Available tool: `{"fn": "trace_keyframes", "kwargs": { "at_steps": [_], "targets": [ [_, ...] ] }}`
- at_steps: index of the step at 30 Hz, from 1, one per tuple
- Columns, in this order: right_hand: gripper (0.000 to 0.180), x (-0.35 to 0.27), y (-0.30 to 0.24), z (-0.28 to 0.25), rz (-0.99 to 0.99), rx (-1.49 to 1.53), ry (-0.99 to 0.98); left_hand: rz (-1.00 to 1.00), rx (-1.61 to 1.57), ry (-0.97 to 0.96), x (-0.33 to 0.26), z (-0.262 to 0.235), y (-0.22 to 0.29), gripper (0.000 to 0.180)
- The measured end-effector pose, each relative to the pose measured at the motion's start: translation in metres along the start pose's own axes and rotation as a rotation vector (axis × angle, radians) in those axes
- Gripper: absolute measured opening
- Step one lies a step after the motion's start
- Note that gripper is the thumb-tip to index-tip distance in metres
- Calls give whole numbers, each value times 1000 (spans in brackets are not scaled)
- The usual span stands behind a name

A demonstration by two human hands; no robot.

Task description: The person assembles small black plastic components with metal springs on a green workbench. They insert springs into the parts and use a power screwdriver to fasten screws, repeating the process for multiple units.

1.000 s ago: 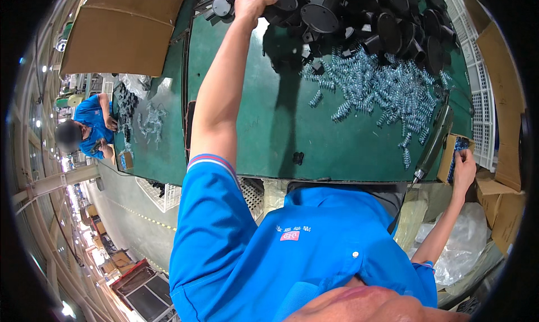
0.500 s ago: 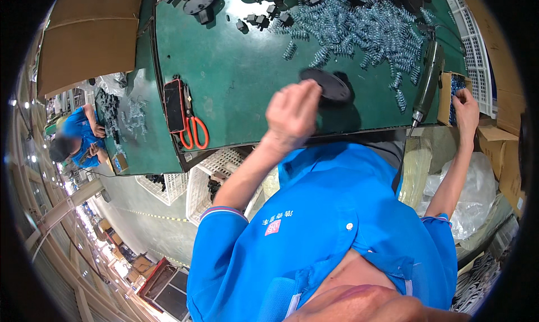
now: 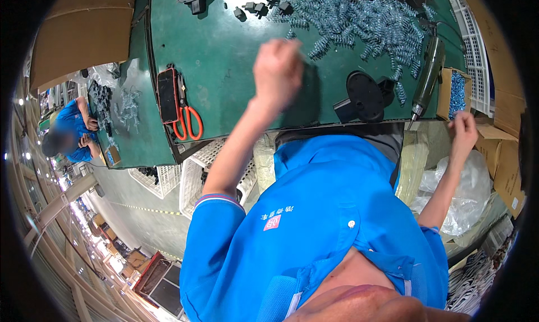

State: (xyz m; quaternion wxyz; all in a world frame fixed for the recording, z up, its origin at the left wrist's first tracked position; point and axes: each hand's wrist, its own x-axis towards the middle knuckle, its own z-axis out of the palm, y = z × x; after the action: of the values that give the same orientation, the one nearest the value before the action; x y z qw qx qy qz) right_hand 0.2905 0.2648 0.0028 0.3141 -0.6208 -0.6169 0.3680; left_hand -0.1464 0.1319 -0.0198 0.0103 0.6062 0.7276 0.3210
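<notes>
Green matting is seen covering the table (image 3: 224, 58), which fills the upper half of the frame. The left hand (image 3: 277, 69) is raised above the table at upper centre, curled into a loose fist and blurred; whether anything is held inside it cannot be told. The right hand (image 3: 464, 130) is seen at the right of the frame, below the table's edge, fingers pinched together; what is pinched, if anything, is too small to tell. A small cardboard box of blue parts (image 3: 453, 93) stands just above the right hand. A black round plastic part (image 3: 365, 96) lies near the table's front edge, right of the left hand. A grey electric screwdriver (image 3: 426, 75) hangs tilted beside it, tip downward. A heap of silvery coil springs (image 3: 365, 19) is spread across the upper right. Red-handled scissors (image 3: 188, 117) and a dark phone (image 3: 167, 95) lie at the left of the table. A second person in blue (image 3: 70, 134) is seated at far left.
</notes>
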Motion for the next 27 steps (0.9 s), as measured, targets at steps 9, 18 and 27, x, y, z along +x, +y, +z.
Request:
{"fn": "trace_keyframes", "kwargs": {
  "at_steps": [9,18,27],
  "targets": [
    [13,-133,43,68,740,1192,-121,-30,251,-124,67,36,-86,19],
    [9,-139,34,90,906,1236,7,-321,-243,-87,34,20,-54,14],
    [10,-129,31,95,864,1261,-43,-734,-991,-286,12,11,-4,27]
  ]
}}
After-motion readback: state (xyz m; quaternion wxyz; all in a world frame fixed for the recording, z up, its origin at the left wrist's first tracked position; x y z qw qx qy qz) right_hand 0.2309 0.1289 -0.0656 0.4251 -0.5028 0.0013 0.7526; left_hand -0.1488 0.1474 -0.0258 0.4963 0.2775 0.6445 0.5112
